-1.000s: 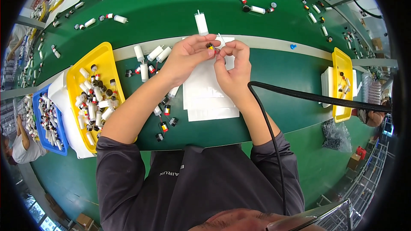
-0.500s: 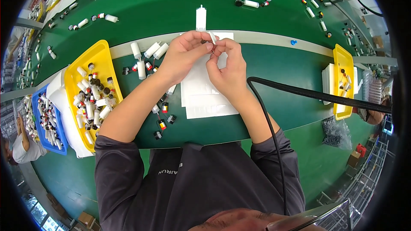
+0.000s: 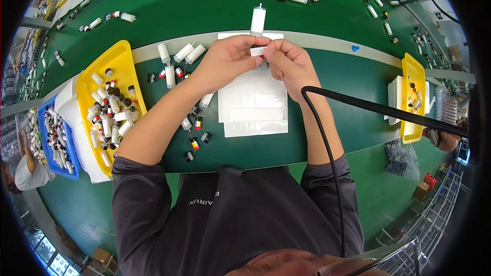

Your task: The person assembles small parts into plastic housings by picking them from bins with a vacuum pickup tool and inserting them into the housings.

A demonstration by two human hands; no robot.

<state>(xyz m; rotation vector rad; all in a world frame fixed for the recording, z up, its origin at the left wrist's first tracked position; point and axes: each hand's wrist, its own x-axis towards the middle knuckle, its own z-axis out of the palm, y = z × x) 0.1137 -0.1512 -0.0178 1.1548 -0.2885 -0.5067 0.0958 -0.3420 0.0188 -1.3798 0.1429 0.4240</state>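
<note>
My left hand (image 3: 230, 57) and my right hand (image 3: 295, 69) meet over the white sheets (image 3: 255, 97), fingers bent. A small white strip (image 3: 258, 51) lies between their fingertips. My right thumb and fingers pinch its right end. The left fingers close around something dark and small beside the strip, mostly hidden. Just beyond the fingertips is a white cylinder (image 3: 259, 19) with a thin tip pointing away; whether a hand grips its near end is hidden. Several white cylinders (image 3: 184, 52) and small red-and-black parts (image 3: 198, 122) lie left of the sheets.
A yellow tray (image 3: 134, 74) full of parts and a blue tray (image 3: 74, 166) stand at left. Another yellow tray (image 3: 406, 66) is at right. A black cable (image 3: 368, 103) crosses over my right forearm. Parts dot the green surface beyond the pale rail (image 3: 327, 46).
Both hands have shifted a little to the right, the white cylinder beyond them too. The white strip has turned from steeply tilted to nearly level, and the right fingers now pinch its end.
</note>
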